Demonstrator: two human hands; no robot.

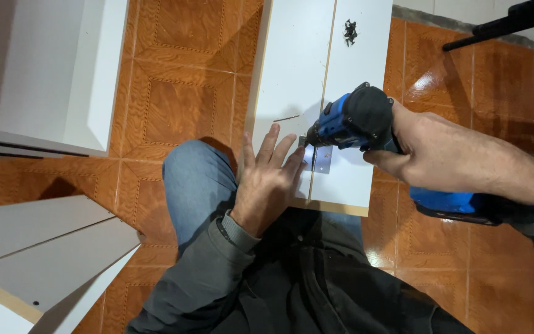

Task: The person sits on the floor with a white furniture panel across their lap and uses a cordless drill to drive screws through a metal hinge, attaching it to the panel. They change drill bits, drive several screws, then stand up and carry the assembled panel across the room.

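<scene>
My left hand [268,179] lies flat, fingers spread, on the near end of a white board [292,68] on the floor. My right hand [446,154] grips a blue and black cordless drill [356,119]. The drill's tip points at a small metal hinge plate [321,159] that bridges the seam between the white board and a second white board [360,74] beside it. A single loose screw [287,117] lies on the board just beyond my left fingertips. My knee in blue jeans [196,185] rests left of the boards.
A small pile of dark screws [350,31] sits at the far end of the right board. A white cabinet carcass [44,74] stands at the upper left, more white panels [38,253] at the lower left. Dark chair legs [514,25] show at the top right on the orange tiled floor [180,93].
</scene>
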